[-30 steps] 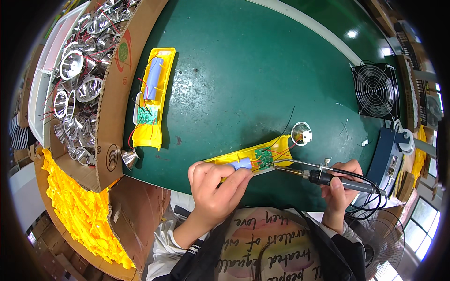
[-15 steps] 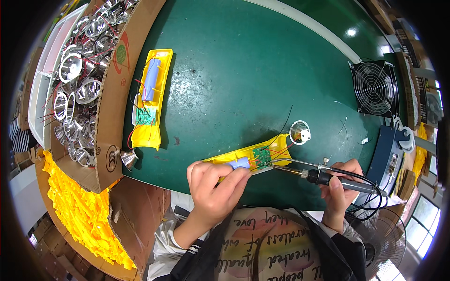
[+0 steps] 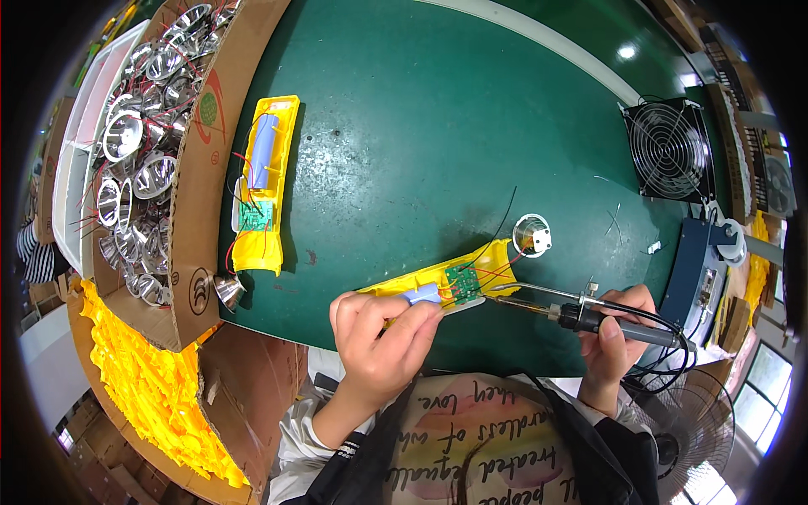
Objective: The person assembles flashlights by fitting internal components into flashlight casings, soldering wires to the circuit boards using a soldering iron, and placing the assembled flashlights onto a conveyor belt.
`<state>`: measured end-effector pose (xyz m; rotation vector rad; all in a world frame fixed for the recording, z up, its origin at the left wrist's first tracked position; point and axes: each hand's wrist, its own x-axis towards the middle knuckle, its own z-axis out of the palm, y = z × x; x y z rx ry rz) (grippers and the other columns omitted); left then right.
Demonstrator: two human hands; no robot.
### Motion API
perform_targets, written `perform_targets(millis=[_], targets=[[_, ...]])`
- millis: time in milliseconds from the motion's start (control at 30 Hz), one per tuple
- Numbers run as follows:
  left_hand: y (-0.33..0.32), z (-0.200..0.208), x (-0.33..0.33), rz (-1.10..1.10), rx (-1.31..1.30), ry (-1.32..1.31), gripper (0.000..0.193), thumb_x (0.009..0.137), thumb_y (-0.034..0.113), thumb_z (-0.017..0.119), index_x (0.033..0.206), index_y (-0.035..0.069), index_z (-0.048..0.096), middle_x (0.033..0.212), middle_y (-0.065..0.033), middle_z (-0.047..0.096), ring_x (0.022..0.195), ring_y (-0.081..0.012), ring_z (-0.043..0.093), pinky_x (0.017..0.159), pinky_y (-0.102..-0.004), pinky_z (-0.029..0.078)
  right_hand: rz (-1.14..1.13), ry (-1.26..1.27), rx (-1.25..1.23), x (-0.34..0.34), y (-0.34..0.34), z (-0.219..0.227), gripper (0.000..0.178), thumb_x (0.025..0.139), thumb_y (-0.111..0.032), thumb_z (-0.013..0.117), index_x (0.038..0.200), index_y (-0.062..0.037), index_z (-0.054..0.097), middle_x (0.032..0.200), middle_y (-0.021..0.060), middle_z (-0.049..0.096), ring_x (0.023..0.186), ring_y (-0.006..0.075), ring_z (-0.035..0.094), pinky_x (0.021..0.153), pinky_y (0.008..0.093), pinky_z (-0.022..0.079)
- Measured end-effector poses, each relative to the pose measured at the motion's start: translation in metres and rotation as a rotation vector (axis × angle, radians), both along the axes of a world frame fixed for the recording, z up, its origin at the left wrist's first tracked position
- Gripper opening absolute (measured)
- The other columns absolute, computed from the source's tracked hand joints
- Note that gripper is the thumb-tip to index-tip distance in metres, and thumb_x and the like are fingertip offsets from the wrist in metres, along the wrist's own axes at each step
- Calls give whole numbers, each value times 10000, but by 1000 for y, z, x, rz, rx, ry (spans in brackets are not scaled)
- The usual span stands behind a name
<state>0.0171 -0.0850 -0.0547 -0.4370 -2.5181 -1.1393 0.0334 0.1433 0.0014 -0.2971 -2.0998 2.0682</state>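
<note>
My left hand (image 3: pixel 379 341) is closed on the left end of a yellow flashlight housing (image 3: pixel 400 283), which lies slanted on the green table. Inside it sit a blue cylindrical battery (image 3: pixel 423 294) and a green circuit board (image 3: pixel 461 284). Red and black wires run from the board toward a silver reflector cup (image 3: pixel 532 236) beside the housing's right end. In my right hand (image 3: pixel 615 337) is a soldering iron (image 3: pixel 581 318) with a thin metal feed tube along it. Its tip is at the board's lower right edge; whether it touches cannot be made out.
Another yellow housing (image 3: pixel 258 251) with battery and board lies at the left. Beyond it, a cardboard box (image 3: pixel 192 278) holds many silver reflectors; a lone reflector (image 3: pixel 228 292) is at its corner. Yellow parts (image 3: pixel 151 396) fill a bin below. A black fan (image 3: pixel 669 150) and blue soldering unit (image 3: pixel 689 268) stand right.
The whole view has shifted slightly. Both hands keep their grips, and the iron's tip remains near the board's lower right edge.
</note>
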Motion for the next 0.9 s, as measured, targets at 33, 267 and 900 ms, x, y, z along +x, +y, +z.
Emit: perform_targets(millis=[33,267,900], targets=[[0,0,-1,-4,-8,15,211,547,57,714,724,99,607,674,-8,463,643,-186,419,594,-304,353,5,9,-15,0,2,0,220,723,-125,596,766,-8,415,580,90,484,373,70,401,351,171,323],[1,1,-1,-6,-29,18,187,563,55,698,715,96,597,676,-16,462,642,-188,420,596,-305,353,-38,71,-86,-3,11,-2,242,726,-137,605,778,4,415,598,103,479,364,66,395,332,154,330],[5,-1,-1,32,-62,52,184,569,52,674,709,104,568,676,-23,446,645,-202,424,602,-315,358,-373,293,-77,-44,73,-27,156,802,-161,507,788,-41,408,519,50,446,375,72,373,353,163,277]])
